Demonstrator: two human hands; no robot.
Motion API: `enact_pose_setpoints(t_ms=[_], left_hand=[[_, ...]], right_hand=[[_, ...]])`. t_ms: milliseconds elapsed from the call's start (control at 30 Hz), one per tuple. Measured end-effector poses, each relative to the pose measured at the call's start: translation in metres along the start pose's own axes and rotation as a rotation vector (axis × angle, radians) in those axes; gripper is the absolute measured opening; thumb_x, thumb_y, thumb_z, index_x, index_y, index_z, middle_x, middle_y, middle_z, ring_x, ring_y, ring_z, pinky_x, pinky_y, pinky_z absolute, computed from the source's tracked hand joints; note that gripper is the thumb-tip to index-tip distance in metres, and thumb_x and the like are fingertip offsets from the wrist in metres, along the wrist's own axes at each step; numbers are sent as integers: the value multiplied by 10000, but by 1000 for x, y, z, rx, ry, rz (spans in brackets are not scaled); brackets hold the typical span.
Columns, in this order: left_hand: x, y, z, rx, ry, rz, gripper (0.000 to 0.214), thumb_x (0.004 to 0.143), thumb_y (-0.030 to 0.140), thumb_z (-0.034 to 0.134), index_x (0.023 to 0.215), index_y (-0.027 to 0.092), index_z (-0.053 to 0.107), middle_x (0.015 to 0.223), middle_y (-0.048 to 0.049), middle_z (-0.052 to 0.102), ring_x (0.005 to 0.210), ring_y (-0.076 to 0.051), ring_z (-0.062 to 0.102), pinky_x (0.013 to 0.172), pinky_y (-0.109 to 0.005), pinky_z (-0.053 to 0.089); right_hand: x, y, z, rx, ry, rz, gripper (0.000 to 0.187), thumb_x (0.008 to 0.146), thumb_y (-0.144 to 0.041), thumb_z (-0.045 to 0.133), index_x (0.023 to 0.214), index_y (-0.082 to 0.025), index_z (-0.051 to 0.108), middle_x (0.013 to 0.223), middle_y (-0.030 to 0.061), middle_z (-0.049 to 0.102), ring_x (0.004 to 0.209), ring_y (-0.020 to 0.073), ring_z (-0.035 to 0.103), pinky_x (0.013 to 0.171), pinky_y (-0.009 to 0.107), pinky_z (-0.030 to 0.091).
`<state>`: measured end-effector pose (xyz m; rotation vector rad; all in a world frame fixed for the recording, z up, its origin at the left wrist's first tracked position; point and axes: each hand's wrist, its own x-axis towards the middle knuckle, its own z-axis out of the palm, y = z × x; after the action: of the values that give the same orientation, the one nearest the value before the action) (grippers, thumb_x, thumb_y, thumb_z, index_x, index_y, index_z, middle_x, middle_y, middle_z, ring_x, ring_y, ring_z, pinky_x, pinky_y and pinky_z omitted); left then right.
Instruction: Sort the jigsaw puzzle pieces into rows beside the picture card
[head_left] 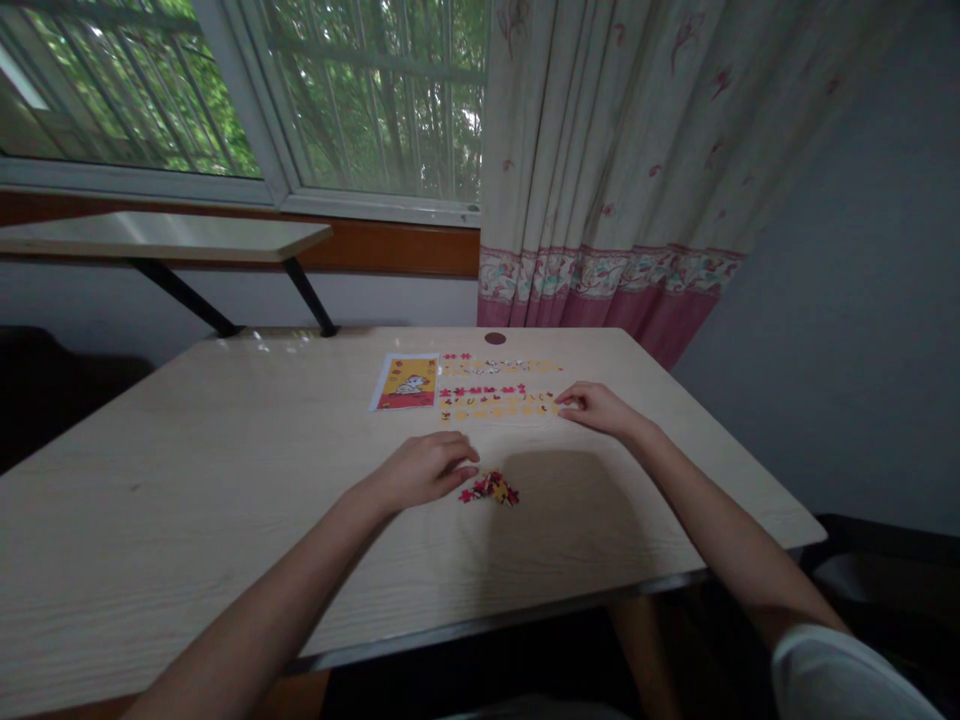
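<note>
My left hand (424,468) rests on the wooden table (225,480), fingers curled loosely, its fingertips just left of a small heap of red and yellow jigsaw pieces (491,489). My right hand (596,406) lies at the right end of rows of sorted yellow and red pieces (499,402), its fingertips pinched on or touching a piece there. A yellow and red picture card (406,381) with a cartoon figure lies left of the rows.
A round brown cable hole (495,338) sits at the table's far edge. A second tabletop (157,236) on black legs stands under the window (337,100). A patterned curtain (622,170) hangs at the right.
</note>
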<state>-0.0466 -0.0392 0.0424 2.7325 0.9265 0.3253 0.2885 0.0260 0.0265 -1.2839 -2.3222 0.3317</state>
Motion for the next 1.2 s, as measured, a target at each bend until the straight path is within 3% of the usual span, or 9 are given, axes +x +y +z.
enact_pose_setpoints(t_ms=[167,300,433,700,900,1200], left_hand=[[-1,0,4,-35,-9,24,263,884,320,464,1092,227,594,1004,-55,595,922,-184,579,785,-274,455],[-2,-1,7,-49,-10,25,258,894,332,452,1074,236,609,989,-46,575,888,-169,580,765,-257,451],[0,0,8,-13,-10,8,273,923,336,388,1024,231,619,948,-39,572,862,-162,577,732,-248,445],[8,-1,18,-27,115,-98,290,932,325,345,869,181,589,849,-42,577,799,-167,554,720,-276,441],[10,3,17,-219,183,-80,269,927,272,346,841,175,582,823,-41,575,786,-163,545,722,-275,431],[12,5,16,-298,172,-78,261,930,266,349,847,168,575,823,-39,580,788,-155,545,730,-271,422]], right_hand=[[3,-38,16,-30,18,-161,161,824,-254,548,882,-172,674,817,51,664,745,135,598,708,267,450],[2,-71,30,-35,-64,-334,150,841,-245,530,887,-190,662,850,39,677,788,134,609,750,272,448],[-3,-91,37,-5,-26,-413,154,865,-249,507,913,-191,642,869,29,677,816,126,604,750,259,438],[-6,-103,53,-18,77,-393,141,836,-279,560,912,-194,643,841,26,681,786,130,613,715,251,423],[-7,-106,61,-64,81,-361,190,805,-346,606,941,-219,647,869,10,684,799,129,611,714,254,403],[-8,-111,57,-88,107,-384,188,854,-374,537,931,-244,648,843,-5,671,789,124,593,713,258,366]])
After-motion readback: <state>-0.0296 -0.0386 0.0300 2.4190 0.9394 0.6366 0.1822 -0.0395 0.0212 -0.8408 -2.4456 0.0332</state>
